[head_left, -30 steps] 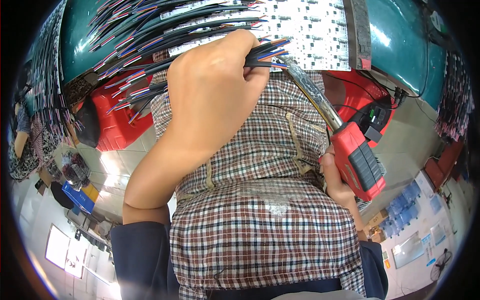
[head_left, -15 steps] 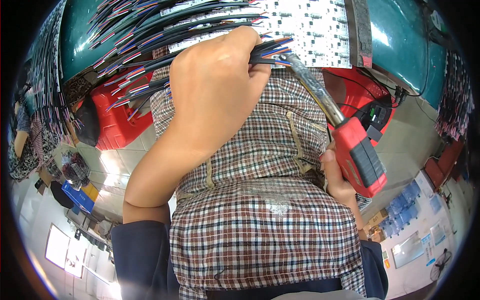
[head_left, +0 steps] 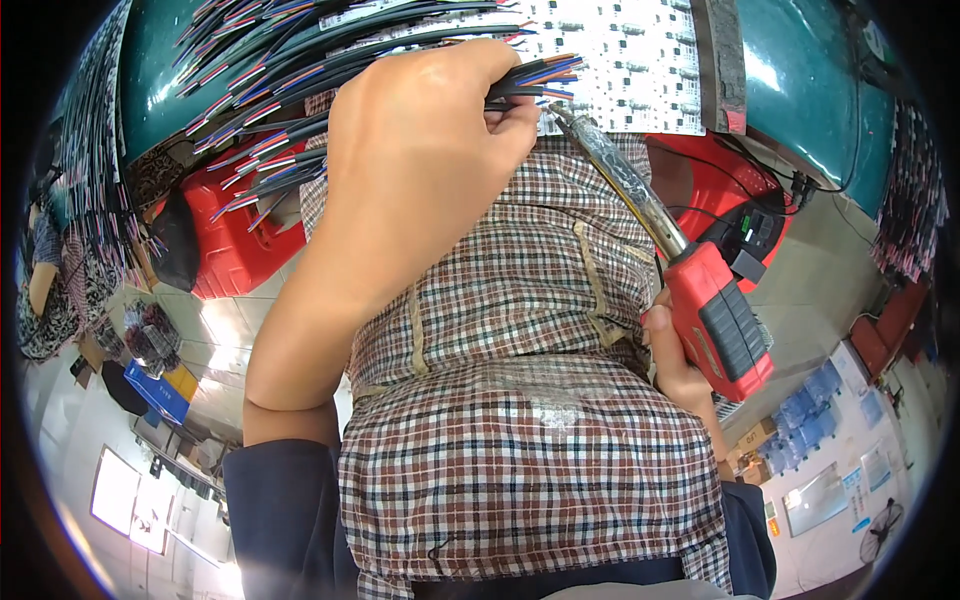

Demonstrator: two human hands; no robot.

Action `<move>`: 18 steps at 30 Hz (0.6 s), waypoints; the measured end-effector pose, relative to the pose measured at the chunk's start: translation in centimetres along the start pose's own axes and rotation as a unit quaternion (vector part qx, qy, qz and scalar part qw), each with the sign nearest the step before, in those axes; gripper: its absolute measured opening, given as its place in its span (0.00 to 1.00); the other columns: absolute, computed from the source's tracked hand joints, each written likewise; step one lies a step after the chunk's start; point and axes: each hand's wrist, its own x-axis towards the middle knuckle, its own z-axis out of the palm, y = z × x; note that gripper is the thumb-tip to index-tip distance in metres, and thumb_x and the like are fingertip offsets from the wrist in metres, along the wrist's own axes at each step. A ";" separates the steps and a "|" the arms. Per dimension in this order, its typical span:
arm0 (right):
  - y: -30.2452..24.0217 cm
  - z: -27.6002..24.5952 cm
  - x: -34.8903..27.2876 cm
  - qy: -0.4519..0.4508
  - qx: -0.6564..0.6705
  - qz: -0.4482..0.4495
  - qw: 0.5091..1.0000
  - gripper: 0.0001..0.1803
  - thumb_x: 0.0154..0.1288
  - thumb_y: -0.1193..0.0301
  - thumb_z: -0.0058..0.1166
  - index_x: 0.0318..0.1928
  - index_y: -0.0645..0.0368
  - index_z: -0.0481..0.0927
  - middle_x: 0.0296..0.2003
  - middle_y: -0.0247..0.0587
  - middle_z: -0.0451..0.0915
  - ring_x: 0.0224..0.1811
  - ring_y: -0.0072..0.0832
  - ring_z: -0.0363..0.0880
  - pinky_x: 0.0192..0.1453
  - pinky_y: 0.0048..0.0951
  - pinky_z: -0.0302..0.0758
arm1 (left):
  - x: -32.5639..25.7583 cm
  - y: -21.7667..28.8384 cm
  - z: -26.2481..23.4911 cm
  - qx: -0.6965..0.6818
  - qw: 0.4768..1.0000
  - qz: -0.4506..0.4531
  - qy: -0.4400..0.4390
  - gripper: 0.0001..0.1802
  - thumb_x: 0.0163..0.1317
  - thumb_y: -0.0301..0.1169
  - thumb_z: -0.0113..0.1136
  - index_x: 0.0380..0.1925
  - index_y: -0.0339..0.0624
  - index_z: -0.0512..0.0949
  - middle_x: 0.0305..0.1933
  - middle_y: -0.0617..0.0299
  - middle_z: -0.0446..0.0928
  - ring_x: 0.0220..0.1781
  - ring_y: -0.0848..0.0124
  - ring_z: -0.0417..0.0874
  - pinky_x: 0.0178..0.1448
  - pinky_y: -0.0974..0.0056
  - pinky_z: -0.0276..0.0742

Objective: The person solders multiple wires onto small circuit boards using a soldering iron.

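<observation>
My left hand [head_left: 430, 140] is closed round several black cables [head_left: 535, 76] with stripped blue, orange and dark wire ends that stick out to the right past the fingertips. Those ends hover over the near edge of a white sheet of small circuit boards [head_left: 625, 75]. In my right hand [head_left: 680, 360] is a red and black soldering iron [head_left: 712, 318], its metal barrel slanting up and left. The iron's tip is close below the wire ends; whether it touches one I cannot tell. Fingers partly hide the cables' middle.
More black cables [head_left: 290, 75] lie over the left of the boards on a green worktop [head_left: 155, 75]. A dark strip [head_left: 720, 60] borders the boards. Red stools [head_left: 225, 235] stand below, and a black device with cords [head_left: 750, 235] sits at right. Cable bundles [head_left: 905, 190] hang far right.
My left hand has shifted slightly up and left with the cables. The soldering iron's tip has moved a little left, staying near the wire ends.
</observation>
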 end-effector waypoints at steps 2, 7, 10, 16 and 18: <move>0.0 0.4 -0.2 0.012 0.007 0.005 1.000 0.09 0.53 0.79 0.64 0.37 0.63 0.82 0.30 0.45 0.80 0.26 0.38 0.79 0.30 0.32 0.75 | 0.1 0.0 -0.1 0.015 1.000 0.008 -0.006 0.09 0.52 0.30 0.70 0.32 0.37 0.83 0.22 0.61 0.80 0.22 0.73 0.80 0.29 0.70 0.74; 0.1 -0.1 -0.1 -0.010 -0.015 -0.002 1.000 0.10 0.53 0.79 0.65 0.38 0.64 0.82 0.30 0.45 0.80 0.26 0.38 0.79 0.29 0.32 0.75 | 0.0 0.1 -0.1 0.019 1.000 0.019 -0.002 0.10 0.52 0.30 0.71 0.33 0.38 0.84 0.22 0.60 0.80 0.22 0.73 0.81 0.29 0.69 0.74; 0.2 -0.5 -0.4 -0.030 -0.055 0.005 0.998 0.10 0.54 0.78 0.65 0.38 0.63 0.83 0.32 0.45 0.81 0.27 0.38 0.80 0.31 0.32 0.76 | 0.2 0.1 -0.3 0.025 0.999 0.025 -0.007 0.11 0.51 0.29 0.72 0.34 0.38 0.84 0.22 0.60 0.80 0.22 0.73 0.81 0.29 0.69 0.74; 0.2 -0.8 -0.7 0.020 -0.006 0.077 0.997 0.09 0.58 0.75 0.65 0.40 0.62 0.83 0.33 0.43 0.84 0.31 0.37 0.83 0.36 0.34 0.77 | 0.6 0.1 -0.3 0.034 0.998 0.051 -0.021 0.10 0.51 0.28 0.71 0.33 0.39 0.84 0.23 0.58 0.81 0.23 0.70 0.81 0.30 0.68 0.75; 0.1 -0.6 -0.1 0.021 -0.032 -0.011 0.999 0.04 0.67 0.78 0.52 0.40 0.66 0.75 0.23 0.36 0.73 0.20 0.20 0.68 0.27 0.24 0.67 | 0.5 0.3 -0.9 0.053 0.997 0.056 -0.021 0.10 0.50 0.28 0.71 0.33 0.39 0.83 0.24 0.58 0.81 0.23 0.68 0.82 0.30 0.67 0.75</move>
